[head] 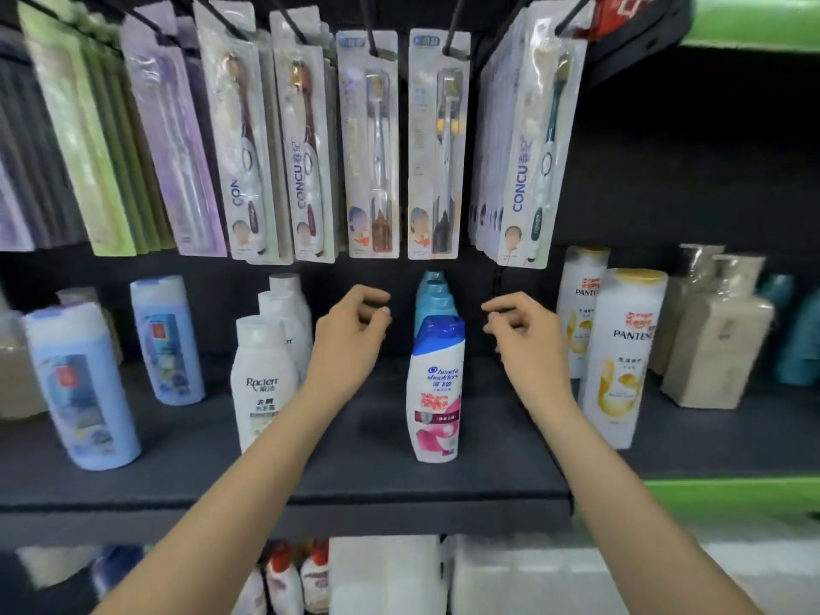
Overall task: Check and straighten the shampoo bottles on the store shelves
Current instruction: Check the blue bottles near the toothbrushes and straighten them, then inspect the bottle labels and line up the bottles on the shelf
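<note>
Hands (437, 330) apart, flanking Head & Shoulders bottle (435, 392)

Dark grey shelf board (355, 486) bearing upright plastic bottles: pale blue bottles (84, 388), white Raclen bottles (262, 383), blue-capped Head & Shoulders bottle (437, 392), gold-capped Pantene bottles (621, 357), beige square bottles (714, 335).

1. Both bare forearms reach forward and up from the bottom of the view, spreading slightly apart.
2. The left hand (350, 335) is raised, back toward the viewer, its fingers loosely curled inward to the right and holding nothing.
3. The right hand (526, 337) mirrors it at about the same height, fingers loosely curled to the left, also holding nothing.
4. The two hands are apart, with a gap between their fingertips.
</note>
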The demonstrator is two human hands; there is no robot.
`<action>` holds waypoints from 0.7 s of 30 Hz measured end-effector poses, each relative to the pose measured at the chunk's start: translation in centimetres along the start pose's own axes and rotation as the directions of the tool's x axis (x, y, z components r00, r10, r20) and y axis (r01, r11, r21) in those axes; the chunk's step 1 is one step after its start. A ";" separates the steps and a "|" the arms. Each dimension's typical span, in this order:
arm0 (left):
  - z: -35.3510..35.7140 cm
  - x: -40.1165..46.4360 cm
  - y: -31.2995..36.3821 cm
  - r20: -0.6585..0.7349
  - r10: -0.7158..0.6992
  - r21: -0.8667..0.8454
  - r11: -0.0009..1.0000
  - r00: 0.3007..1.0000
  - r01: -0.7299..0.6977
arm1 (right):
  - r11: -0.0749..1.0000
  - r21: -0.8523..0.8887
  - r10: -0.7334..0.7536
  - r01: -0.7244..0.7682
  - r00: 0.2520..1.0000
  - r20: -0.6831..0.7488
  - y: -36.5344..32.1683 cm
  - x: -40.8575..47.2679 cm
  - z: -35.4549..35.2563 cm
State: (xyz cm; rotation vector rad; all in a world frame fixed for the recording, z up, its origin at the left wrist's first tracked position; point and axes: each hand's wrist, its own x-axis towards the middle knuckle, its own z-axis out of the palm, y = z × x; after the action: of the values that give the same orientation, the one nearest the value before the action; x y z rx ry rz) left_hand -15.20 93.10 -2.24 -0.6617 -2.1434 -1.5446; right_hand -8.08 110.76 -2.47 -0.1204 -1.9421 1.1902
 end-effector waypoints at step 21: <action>-14.6 -6.6 -4.8 0.162 -0.019 0.189 0.982 0.987 -0.012 | 0.992 -0.102 -0.024 0.070 0.919 0.393 -9.3 -9.8 12.0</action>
State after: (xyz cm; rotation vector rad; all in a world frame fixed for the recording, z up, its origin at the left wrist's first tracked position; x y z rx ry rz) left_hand -11.98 77.03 -5.37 -0.7418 -2.3770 -1.3049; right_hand -7.06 92.75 -3.63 0.1147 -2.3490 1.1337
